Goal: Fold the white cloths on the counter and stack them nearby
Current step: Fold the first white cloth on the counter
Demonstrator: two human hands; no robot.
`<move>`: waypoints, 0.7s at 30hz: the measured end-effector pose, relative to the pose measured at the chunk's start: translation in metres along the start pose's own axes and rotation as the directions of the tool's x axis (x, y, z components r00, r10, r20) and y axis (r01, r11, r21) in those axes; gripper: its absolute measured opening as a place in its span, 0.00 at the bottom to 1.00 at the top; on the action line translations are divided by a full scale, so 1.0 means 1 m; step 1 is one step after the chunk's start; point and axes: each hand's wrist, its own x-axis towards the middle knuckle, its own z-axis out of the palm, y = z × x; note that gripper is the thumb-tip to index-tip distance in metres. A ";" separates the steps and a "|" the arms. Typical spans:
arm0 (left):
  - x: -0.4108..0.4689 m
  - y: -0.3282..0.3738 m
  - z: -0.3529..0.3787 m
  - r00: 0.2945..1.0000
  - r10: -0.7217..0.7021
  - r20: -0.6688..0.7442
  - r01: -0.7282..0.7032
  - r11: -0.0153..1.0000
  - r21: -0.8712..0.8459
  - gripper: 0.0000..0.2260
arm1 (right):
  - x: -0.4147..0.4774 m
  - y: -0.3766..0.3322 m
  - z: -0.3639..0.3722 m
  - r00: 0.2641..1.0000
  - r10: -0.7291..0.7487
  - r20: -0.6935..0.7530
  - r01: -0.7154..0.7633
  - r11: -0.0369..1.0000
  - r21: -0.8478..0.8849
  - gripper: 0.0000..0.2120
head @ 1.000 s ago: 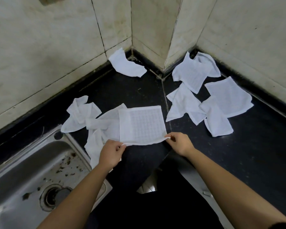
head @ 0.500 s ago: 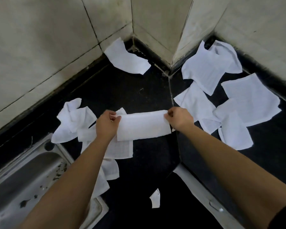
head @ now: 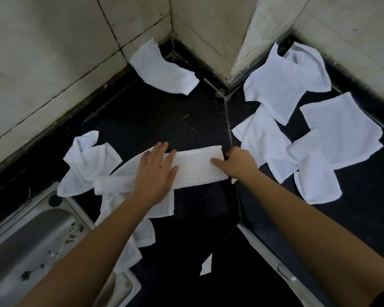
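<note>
The left hand [head: 156, 173] is lying flat with its fingers [head: 162, 149] spread wide, palm pressing down on the left end of the folded white cloth [head: 197, 169], which is lying as a long band across the black counter [head: 160, 116]. The fingertips are pointing toward twelve o'clock, reaching just past the cloth's far edge. At the band's three o'clock end, the right hand [head: 239, 161] is holding the short edge: its thumb [head: 217, 161] is resting on top of the cloth, pointing toward nine o'clock, while the other fingers are curling around the end, so I cannot tell how tightly they are closing beneath. Both forearms are stretching in from six o'clock, bare, the left one crossing over a loose cloth [head: 142, 209] that is lying partly under the folded band.

At nine o'clock from the left hand, a crumpled cloth [head: 89, 160] is sitting just beside the band's covered end. At twelve o'clock, another cloth [head: 164, 69] is leaning against the tiled wall [head: 53, 63] near the corner. At three o'clock from the right hand, a scatter of unfolded cloths [head: 308, 129] is overlapping on the counter, the nearest one almost touching the right wrist.

At seven o'clock, the steel sink [head: 31, 240] is showing dark specks scattered across its basin; a hanging corner of cloth is drooping over its right rim.
</note>
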 end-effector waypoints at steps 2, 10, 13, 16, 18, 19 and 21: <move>0.003 0.005 0.010 0.977 0.050 0.207 -0.066 0.995 0.073 0.28 | -0.002 -0.002 0.000 1.000 0.004 0.029 -0.002 0.997 -0.072 0.24; 0.009 0.042 0.047 0.951 0.020 0.308 -0.045 0.996 0.076 0.34 | -0.004 0.027 -0.023 0.997 0.036 0.074 -0.053 0.969 0.242 0.13; 0.014 0.069 0.056 0.953 0.004 0.302 -0.026 0.997 0.067 0.33 | -0.010 0.052 -0.032 0.992 0.110 0.066 -0.128 0.886 0.445 0.08; 0.014 0.075 0.061 0.957 -0.024 0.291 0.001 0.997 0.079 0.33 | -0.019 0.064 -0.035 0.958 0.198 0.207 -0.286 0.637 0.716 0.20; 0.015 0.073 0.057 0.956 -0.005 0.294 -0.018 0.997 0.075 0.34 | -0.024 0.063 -0.035 0.922 0.191 0.338 -0.385 0.550 0.741 0.25; 0.015 0.072 0.054 0.961 0.010 0.275 -0.027 0.998 0.061 0.34 | -0.025 0.062 -0.034 0.908 0.185 0.375 -0.413 0.546 0.729 0.23; 0.008 0.065 0.044 0.981 0.015 0.194 -0.019 1.000 0.017 0.33 | -0.029 0.055 -0.031 0.911 0.193 0.363 -0.409 0.532 0.742 0.18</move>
